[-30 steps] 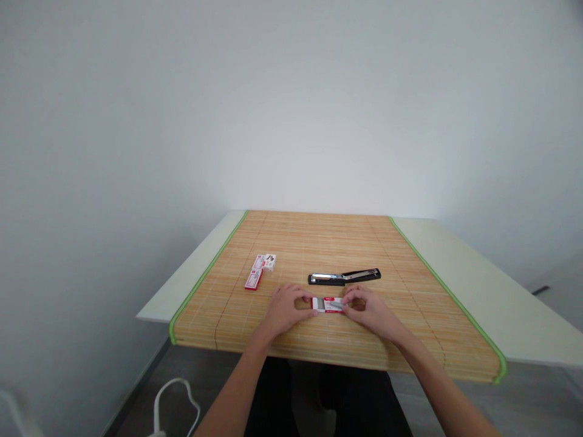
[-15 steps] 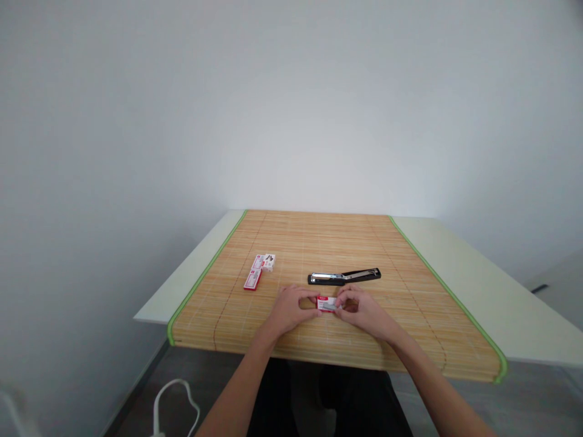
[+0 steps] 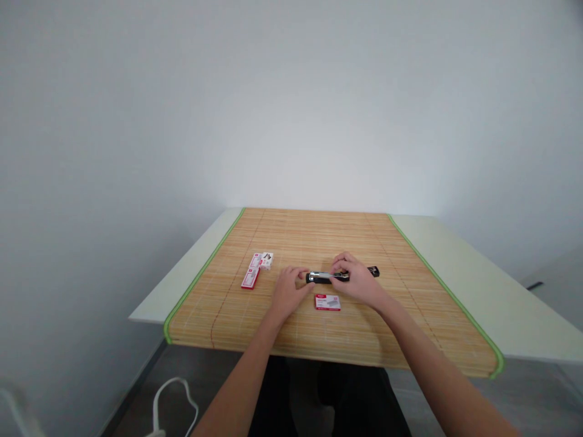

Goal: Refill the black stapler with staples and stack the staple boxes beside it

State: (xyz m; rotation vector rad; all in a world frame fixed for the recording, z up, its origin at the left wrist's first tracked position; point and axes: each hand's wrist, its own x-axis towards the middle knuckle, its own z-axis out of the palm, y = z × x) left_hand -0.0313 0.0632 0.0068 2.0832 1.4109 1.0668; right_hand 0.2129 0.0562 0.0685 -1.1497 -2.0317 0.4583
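Observation:
The black stapler lies opened out on the bamboo mat, its silver channel facing up. My left hand has thumb and fingertips around the stapler's left end. Over the middle of the stapler, my right hand pinches what looks like a thin grey strip of staples, held at the channel; its far end is hidden by the fingers. On the near side of the stapler, a red and white staple box lies flat, touched by neither hand.
To the left, red and white boxes lie together with a small white box bearing a stapler picture. The bamboo mat with green edging covers the middle of a white table. A white cable hangs at lower left.
Both hands have moved away from the staple box and forward to the stapler. The box now lies free on the mat. The camera view has shifted slightly.

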